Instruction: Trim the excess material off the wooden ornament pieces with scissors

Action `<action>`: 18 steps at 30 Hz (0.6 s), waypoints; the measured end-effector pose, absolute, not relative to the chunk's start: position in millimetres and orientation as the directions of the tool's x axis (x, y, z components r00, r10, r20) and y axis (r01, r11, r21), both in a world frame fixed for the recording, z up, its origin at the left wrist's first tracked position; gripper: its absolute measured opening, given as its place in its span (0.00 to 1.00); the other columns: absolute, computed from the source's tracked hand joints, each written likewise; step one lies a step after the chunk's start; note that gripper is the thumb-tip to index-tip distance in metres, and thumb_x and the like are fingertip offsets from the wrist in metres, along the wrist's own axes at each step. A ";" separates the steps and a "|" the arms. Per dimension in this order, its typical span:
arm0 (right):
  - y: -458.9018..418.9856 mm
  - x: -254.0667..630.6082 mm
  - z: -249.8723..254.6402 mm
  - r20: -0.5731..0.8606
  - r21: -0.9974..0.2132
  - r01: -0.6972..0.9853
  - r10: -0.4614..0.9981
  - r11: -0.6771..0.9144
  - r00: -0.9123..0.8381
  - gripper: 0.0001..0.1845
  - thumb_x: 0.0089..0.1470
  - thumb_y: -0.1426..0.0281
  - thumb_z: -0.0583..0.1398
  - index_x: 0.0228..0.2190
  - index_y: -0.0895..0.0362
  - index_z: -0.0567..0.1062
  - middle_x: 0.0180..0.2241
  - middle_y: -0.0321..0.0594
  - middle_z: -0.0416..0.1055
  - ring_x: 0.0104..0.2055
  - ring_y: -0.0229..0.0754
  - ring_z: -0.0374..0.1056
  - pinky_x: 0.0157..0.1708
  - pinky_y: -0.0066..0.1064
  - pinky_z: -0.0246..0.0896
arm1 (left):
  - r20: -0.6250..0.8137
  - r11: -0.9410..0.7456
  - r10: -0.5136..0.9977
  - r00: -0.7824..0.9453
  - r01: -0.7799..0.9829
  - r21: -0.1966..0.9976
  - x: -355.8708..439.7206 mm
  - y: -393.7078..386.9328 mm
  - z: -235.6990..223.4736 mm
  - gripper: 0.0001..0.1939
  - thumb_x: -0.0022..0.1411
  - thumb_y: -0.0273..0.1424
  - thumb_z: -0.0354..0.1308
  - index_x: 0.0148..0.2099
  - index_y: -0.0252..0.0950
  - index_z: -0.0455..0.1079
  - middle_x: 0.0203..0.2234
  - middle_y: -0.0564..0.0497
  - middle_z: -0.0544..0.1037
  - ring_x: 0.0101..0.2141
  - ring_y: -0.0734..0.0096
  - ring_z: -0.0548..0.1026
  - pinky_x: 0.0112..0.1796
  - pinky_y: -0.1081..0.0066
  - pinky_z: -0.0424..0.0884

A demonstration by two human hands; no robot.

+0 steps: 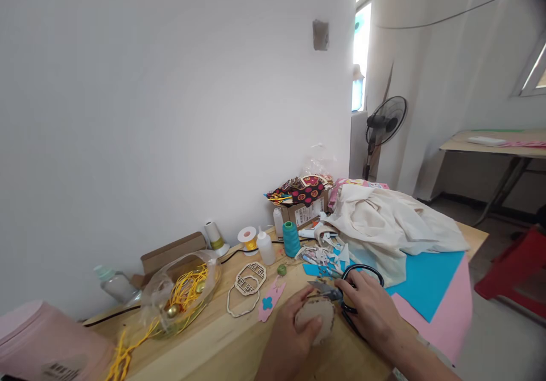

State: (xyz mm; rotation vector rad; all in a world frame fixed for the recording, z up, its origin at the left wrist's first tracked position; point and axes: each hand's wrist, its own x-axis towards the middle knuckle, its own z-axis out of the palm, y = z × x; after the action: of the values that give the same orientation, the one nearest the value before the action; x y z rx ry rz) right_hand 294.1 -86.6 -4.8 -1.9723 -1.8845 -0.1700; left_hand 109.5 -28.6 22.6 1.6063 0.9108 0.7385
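My left hand is closed around a round beige piece with a ragged, darker edge, its thumb lying across the front. Black-handled scissors are gripped in my right hand. Their blades lie along the upper edge of the round piece and point left; whether they touch it I cannot tell. Left of my hands lies a pink felt piece with a blue flower on it. A pale cut-out wooden frame sits beyond that, beside a small green ball.
Fabric scraps, a teal thread cone and a white squeeze bottle stand behind my hands. White cloth covers blue felt at right. At left are a plastic bag of yellow cord and a pink bin.
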 end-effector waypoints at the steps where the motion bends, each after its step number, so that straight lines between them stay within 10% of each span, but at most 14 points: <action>1: -87.6 296.7 -5.4 0.348 -0.237 0.972 0.932 -0.015 0.099 0.20 0.37 0.81 0.55 0.35 0.53 0.71 0.33 0.42 0.65 0.35 0.47 0.60 0.30 0.34 0.55 | -0.029 -0.036 0.891 0.453 0.135 0.990 108.5 -26.4 21.2 0.20 0.46 0.30 0.61 0.44 0.33 0.71 0.42 0.42 0.75 0.45 0.53 0.69 0.48 0.58 0.59; 5: -88.2 299.8 -7.7 0.314 -0.431 0.901 0.930 -0.040 0.192 0.20 0.39 0.78 0.55 0.38 0.55 0.69 0.34 0.42 0.65 0.36 0.46 0.62 0.31 0.33 0.59 | -0.251 0.362 0.918 0.307 -0.391 0.846 104.5 -26.8 12.0 0.16 0.50 0.31 0.58 0.43 0.32 0.70 0.37 0.42 0.77 0.43 0.54 0.71 0.44 0.60 0.65; 9: -82.7 291.4 -9.4 0.327 -0.484 0.875 0.930 0.009 0.171 0.21 0.40 0.77 0.53 0.39 0.54 0.69 0.34 0.42 0.66 0.37 0.45 0.63 0.33 0.34 0.60 | -0.336 0.650 0.749 0.571 -0.538 0.536 110.2 -29.9 0.0 0.11 0.53 0.25 0.54 0.40 0.29 0.70 0.39 0.37 0.76 0.47 0.52 0.68 0.47 0.59 0.63; 18: -97.4 313.5 -19.5 0.172 -0.632 0.753 0.914 -0.183 0.367 0.19 0.45 0.61 0.54 0.40 0.55 0.70 0.38 0.43 0.70 0.41 0.47 0.66 0.38 0.35 0.62 | -0.457 0.573 0.817 0.352 -0.584 0.575 114.0 -23.1 5.7 0.27 0.51 0.22 0.56 0.54 0.28 0.55 0.39 0.37 0.76 0.43 0.53 0.71 0.43 0.60 0.68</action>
State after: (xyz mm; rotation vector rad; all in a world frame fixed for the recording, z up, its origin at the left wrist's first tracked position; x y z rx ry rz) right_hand 313.5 -97.4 -19.5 -1.9879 -1.4378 0.3227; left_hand 114.0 -23.1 5.7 0.3388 0.7877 0.9287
